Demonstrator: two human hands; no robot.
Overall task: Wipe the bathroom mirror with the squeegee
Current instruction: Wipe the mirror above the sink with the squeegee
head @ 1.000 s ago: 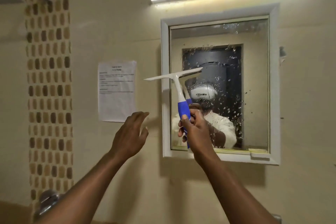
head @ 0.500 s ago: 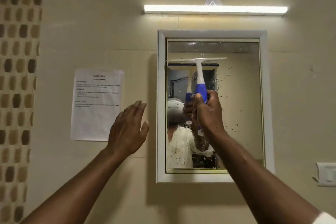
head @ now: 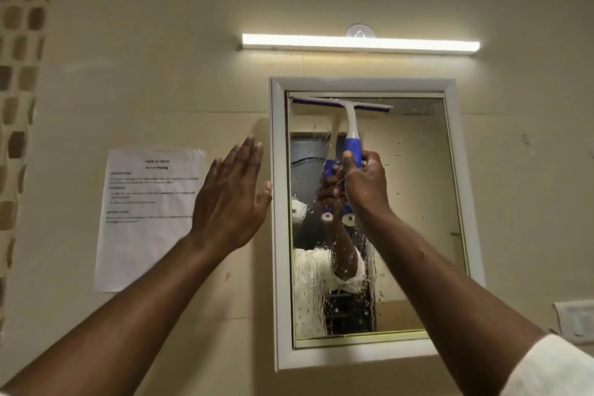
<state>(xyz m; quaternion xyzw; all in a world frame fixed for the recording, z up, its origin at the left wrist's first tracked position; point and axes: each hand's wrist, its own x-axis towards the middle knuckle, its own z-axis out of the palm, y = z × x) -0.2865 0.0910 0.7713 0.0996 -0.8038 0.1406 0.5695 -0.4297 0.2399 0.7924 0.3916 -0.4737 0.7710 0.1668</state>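
A white-framed mirror point(head: 414, 202) hangs on the beige wall, its glass speckled with water drops and streaks. My right hand point(head: 363, 185) grips the blue handle of a white and blue squeegee point(head: 348, 119). The squeegee's blade lies level against the glass at the top left of the mirror, just under the frame's upper edge. My left hand point(head: 229, 202) is raised flat with fingers together and holds nothing. It hovers by the wall just left of the mirror frame.
A lit tube light point(head: 360, 43) runs above the mirror. A printed paper sheet point(head: 148, 219) is stuck to the wall at the left. Brown mosaic tiles point(head: 19, 74) line the far left edge. A white switch plate point(head: 575, 320) sits at the right.
My right hand has carried the squeegee from beside the mirror's left edge onto the glass and up to the top. The camera has tilted upward. My left hand stayed raised beside the frame.
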